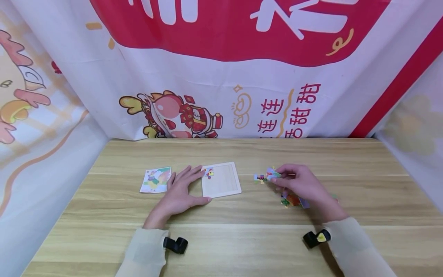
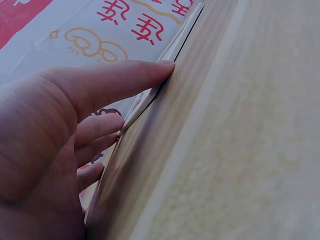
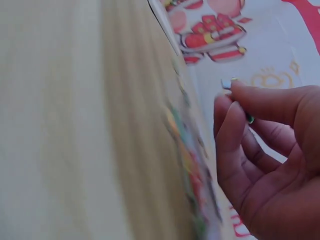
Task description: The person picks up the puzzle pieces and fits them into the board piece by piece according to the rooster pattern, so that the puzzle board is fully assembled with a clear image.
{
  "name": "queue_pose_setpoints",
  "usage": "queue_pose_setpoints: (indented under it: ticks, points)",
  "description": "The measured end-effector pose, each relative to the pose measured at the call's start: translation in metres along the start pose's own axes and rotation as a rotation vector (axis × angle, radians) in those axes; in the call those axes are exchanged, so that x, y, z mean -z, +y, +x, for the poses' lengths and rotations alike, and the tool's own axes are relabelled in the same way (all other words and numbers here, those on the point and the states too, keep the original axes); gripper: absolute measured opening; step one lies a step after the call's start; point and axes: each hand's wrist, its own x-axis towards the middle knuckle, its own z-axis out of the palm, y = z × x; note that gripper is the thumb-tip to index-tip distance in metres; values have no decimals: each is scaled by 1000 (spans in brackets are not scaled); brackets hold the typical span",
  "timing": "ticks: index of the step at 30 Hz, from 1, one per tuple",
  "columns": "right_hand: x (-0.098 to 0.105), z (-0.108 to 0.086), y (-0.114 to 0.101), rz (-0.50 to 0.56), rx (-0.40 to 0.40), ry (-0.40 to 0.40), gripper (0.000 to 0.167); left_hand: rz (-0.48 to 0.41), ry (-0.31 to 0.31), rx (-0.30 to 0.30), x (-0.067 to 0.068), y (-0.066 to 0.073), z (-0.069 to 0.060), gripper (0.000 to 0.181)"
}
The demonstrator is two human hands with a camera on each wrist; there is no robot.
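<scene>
While its fingers are lying spread and unclenched, the left hand (image 1: 181, 194) is gripping nothing; its index finger and thumb are touching the left side of a pale, shallow, rectangular puzzle tray with rounded corners (image 1: 223, 184).

Right hand (image 1: 302, 182): thumb and fingertips are pinching a small, flat, multicoloured puzzle piece with a pale-blue end (image 3: 226, 84), to the right of the tray and apart from it.

Tray contents: one small, brightly printed piece (image 1: 209, 174) is sitting in the upper-left corner.

Loose pieces: a cluster of multicoloured, interlocking-edged pieces (image 1: 294, 200) is lying under and just beside the right hand.

Picture card: a square, glossy-looking card with a colourful bird (image 1: 155, 181) is lying left of the tray, by the left hand's outer fingers.

Support: a light, wood-grained tabletop (image 1: 242, 246) is bearing everything.
</scene>
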Motion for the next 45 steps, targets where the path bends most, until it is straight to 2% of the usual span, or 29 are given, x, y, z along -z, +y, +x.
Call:
queue_pose_setpoints:
  ticks: [12, 23, 35, 40, 45]
  points:
    - [-33, 9, -2, 237, 35, -58, 30, 1, -5, 8, 0, 2, 0, 91]
    - [-58, 21, -5, 320, 87, -94, 27, 0, -5, 7, 0, 1, 0, 91]
    - [-79, 33, -28, 218, 74, -116, 21, -1, -2, 11, 0, 0, -1, 91]
    - [-88, 42, -43, 112, 50, -66, 23, 5, -3, 8, 0, 0, -1, 91]
    - [-94, 53, -55, 53, 82, -37, 21, -5, -1, -1, 0, 0, 0, 91]
